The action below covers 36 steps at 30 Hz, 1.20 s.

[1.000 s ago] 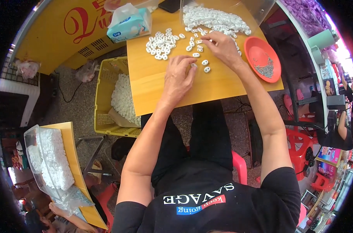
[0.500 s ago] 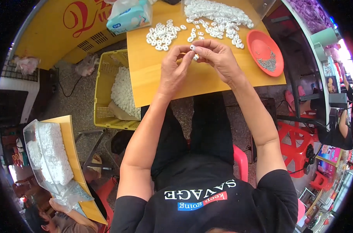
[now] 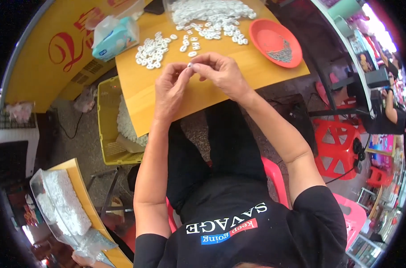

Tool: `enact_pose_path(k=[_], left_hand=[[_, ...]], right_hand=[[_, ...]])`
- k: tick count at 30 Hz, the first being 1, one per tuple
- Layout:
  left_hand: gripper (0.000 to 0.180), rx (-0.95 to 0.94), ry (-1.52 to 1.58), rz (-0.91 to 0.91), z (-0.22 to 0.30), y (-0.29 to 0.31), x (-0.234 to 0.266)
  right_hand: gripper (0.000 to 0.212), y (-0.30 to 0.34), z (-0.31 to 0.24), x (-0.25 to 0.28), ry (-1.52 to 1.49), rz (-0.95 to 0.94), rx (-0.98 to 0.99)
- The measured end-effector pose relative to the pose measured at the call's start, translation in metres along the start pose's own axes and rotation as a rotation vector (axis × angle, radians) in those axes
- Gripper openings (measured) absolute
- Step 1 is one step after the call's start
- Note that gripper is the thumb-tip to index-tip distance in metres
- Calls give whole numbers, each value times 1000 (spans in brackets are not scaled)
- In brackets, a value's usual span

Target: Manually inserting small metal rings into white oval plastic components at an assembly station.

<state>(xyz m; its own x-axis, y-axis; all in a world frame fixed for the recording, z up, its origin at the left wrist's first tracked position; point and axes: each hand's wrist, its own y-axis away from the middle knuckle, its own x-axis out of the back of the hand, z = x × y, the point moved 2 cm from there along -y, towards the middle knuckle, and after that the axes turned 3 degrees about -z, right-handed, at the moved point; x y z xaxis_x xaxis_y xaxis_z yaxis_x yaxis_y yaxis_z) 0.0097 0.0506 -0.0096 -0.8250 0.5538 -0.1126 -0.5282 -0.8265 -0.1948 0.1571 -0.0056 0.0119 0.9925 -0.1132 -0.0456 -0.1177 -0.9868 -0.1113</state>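
Note:
Above the near part of the yellow table [image 3: 138,100], my left hand [image 3: 171,87] and my right hand [image 3: 223,76] meet fingertip to fingertip. Both are closed in a pinch on one small white plastic piece [image 3: 190,65], mostly covered by the fingers. Just beyond them lie a few loose white pieces [image 3: 195,46]. Left of these is a spread pile of oval white pieces with holes [image 3: 150,54]. A bigger heap of white pieces [image 3: 207,15] fills the far side. On the right, a red dish [image 3: 264,38] holds thin metal pins [image 3: 281,54].
A tissue pack [image 3: 116,40] stands at the table's far left. Below the left edge is a yellow crate [image 3: 105,129] of white pieces. A side table at lower left bears a clear bin [image 3: 62,201]. Red stools [image 3: 337,145] stand at right.
The view has shifted, so the table and hands appear further left. My fingertips have drawn closer around the white piece, and less of it shows. Both hands still pinch together.

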Motion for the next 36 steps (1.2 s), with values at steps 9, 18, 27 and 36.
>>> enact_pose_path(k=[9,18,27,36], left_hand=[[10,-338,-765,-148,30,4,-9],[11,-56,-138,-48,8,14,-24],[11,-110,-50,92,4,19,-50],[14,-54,7,121,4,18,-57]], right_hand=[[16,15,-3,15,302,-36,54],[19,35,0,15,-266,42,-135],[17,45,9,5,-479,227,-102],[19,50,3,23,-60,197,-40]])
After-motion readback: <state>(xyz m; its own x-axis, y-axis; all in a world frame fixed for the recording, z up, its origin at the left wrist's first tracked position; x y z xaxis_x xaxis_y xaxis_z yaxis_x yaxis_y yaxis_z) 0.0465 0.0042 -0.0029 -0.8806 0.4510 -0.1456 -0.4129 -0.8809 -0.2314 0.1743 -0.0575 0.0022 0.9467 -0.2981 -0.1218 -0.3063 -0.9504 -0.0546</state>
